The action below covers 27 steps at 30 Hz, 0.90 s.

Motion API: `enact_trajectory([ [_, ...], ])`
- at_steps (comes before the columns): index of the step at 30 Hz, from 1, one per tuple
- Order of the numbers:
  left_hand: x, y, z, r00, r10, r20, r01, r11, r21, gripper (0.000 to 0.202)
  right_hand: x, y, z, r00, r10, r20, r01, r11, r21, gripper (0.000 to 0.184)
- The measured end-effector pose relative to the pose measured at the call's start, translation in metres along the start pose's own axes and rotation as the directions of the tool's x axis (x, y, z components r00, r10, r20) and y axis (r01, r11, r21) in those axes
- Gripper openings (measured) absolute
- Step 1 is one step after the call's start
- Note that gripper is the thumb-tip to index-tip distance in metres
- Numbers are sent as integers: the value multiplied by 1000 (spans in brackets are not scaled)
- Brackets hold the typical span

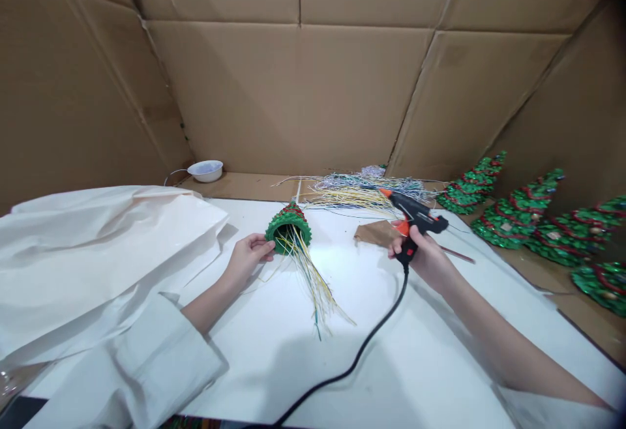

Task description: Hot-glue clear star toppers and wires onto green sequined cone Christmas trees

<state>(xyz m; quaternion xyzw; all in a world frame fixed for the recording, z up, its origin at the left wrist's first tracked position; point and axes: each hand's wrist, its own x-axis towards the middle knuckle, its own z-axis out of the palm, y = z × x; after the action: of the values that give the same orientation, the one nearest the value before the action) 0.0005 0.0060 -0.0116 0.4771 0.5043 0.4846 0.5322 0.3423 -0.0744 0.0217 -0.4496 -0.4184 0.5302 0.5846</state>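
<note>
Remotely, I have the left grip (253,250) pinching the green cone (290,218) laid on the surface (415,357), apparently to steady its mouth around the wires (313,272), while the right grip (419,250) holds the glue gun (415,212) clear.

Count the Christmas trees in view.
5 clearly: hollow tree in the left hand's grip; four along the right: farthest tree, second tree, third tree, nearest tree, cut off. Green-and-red bits at the bottom edge are unclear; more may be hidden.
</note>
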Motion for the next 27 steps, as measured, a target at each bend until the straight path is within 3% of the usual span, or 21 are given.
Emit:
enact_trajectory([
  [2,0,-1,0,1000,1,-1,-1,1000,7,38,3,14,-23,989,100,-111,-85,988,131,37],
  [6,3,-5,-2,1000,7,-5,-7,1000,22,36,5,22,-44,981,147,-129,-125,979,161,26],
  [13,5,-6,-3,1000,7,-1,-7,999,42,37,-4,9,-35,987,123,-107,-113,989,97,31],
  [19,2,-4,-1,1000,9,-2,-9,999,42,37,-3,12,-38,986,146,-81,-132,978,161,21],
  [27,1,-4,-1,1000,11,-10,-10,999,44,37,-3,15,-37,991,132,-20,-129,984,122,28],
])
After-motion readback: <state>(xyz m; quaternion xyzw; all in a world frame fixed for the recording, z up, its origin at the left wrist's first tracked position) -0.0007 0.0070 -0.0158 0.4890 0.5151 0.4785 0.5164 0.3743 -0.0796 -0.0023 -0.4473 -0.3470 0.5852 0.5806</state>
